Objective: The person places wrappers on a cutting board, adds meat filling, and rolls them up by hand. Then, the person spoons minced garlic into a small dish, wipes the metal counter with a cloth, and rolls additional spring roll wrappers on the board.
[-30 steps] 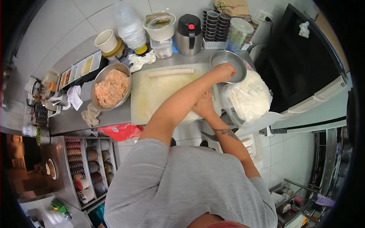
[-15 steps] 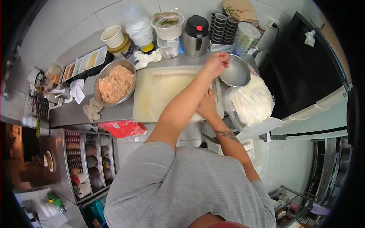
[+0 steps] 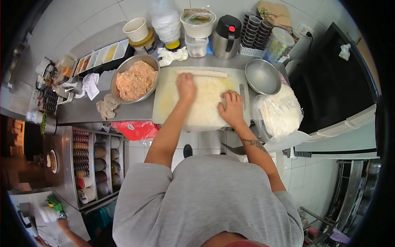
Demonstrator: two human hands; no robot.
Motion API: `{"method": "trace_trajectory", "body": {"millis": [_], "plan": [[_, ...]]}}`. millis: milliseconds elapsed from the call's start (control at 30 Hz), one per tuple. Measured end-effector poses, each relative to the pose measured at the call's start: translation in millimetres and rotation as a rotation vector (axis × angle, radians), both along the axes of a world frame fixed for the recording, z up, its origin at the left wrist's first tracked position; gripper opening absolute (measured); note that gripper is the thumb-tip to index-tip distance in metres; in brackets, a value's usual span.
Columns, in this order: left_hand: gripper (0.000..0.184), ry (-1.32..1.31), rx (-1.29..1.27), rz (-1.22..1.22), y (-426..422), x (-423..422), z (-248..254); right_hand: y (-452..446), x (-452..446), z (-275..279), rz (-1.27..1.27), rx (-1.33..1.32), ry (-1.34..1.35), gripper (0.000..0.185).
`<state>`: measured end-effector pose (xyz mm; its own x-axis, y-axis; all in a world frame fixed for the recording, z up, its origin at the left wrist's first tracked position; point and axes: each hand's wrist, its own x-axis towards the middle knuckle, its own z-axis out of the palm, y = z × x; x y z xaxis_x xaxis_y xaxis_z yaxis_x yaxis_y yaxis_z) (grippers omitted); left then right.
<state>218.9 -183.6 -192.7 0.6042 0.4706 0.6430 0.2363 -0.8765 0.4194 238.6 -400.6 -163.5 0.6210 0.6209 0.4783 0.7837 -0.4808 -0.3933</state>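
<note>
My left hand (image 3: 186,87) is over the upper left of a pale, thin sheet (image 3: 205,96) on a cutting board (image 3: 163,112). Its fingers are bunched and bent downward, and nothing shows in them. Just beyond them, along the sheet's far edge, lies a pale cylindrical roll (image 3: 212,74). My right hand (image 3: 232,108) rests on the sheet's right side, fingers spread. A flat metal blade (image 3: 242,95) lies to the right of that hand. Beside the board stands a metal bowl of cloudy liquid (image 3: 263,77).
Left of the board is a metal bowl of orange-pink filling (image 3: 135,81), near a crumpled cloth (image 3: 108,106). A bag of white sheets (image 3: 282,111) sits at right. A steel jug (image 3: 225,41) and stacked cups (image 3: 256,31) stand behind. Another person's arm (image 3: 70,232) shows at lower left.
My left hand has moved left from above the liquid bowl to the sheet near the roll, so my arms are uncrossed. My right hand stays on the sheet's right side. The view has shifted.
</note>
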Motion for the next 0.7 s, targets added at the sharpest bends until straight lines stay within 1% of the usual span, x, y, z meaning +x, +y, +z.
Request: {"method": "trace_trajectory", "body": {"millis": [67,133,167,200,233,267,367,400,500,533,633,667,700], "plan": [[0.010,-0.020,-0.021,0.138,13.5,-12.6,7.1,1.5,0.5,-0.3,0.004,0.006,-0.018,0.034],[0.013,-0.094,-0.093,-0.118,-4.4,-0.8,9.3,-0.9,4.1,0.2,0.025,0.157,0.095,0.033],[0.017,-0.090,-0.226,-0.318,-24.0,5.9,15.1,-3.7,4.5,-0.1,0.035,0.229,0.155,0.033],[0.018,-0.089,-0.287,-0.517,-44.2,15.5,17.8,-7.2,4.0,0.3,-0.020,0.207,0.142,0.033],[0.017,0.062,-0.350,-0.694,-63.5,19.0,26.7,-12.3,2.2,0.9,-0.073,0.183,0.128,0.033],[0.016,0.278,-0.371,-0.781,-73.5,21.1,39.2,-17.2,-0.5,-0.1,-0.127,0.155,0.117,0.034],[0.015,0.091,-0.029,-0.502,-48.7,50.2,2.3,-27.4,-3.1,-6.4,-0.060,0.066,0.078,0.034],[0.016,0.056,-0.016,-0.260,-45.5,45.5,12.9,-28.1,-4.1,-6.2,-0.063,0.075,0.076,0.035],[0.019,0.100,-0.167,-0.543,-66.9,32.4,23.3,-23.9,-2.0,-1.4,-0.061,0.113,0.087,0.035],[0.021,0.218,-0.225,-0.801,-79.2,28.7,20.8,-23.9,-2.2,-1.1,-0.063,0.129,0.112,0.036],[0.022,0.188,-0.213,-0.683,-82.2,19.0,20.4,-25.0,-5.9,-3.0,-0.083,0.117,0.150,0.036],[0.022,0.073,-0.101,-0.489,-64.3,27.3,-3.5,-24.6,-5.7,-3.3,-0.087,0.120,0.143,0.036],[0.021,0.107,-0.135,-0.287,-48.0,25.6,-12.8,-26.2,-5.0,-3.0,-0.090,0.119,0.134,0.036]]}}
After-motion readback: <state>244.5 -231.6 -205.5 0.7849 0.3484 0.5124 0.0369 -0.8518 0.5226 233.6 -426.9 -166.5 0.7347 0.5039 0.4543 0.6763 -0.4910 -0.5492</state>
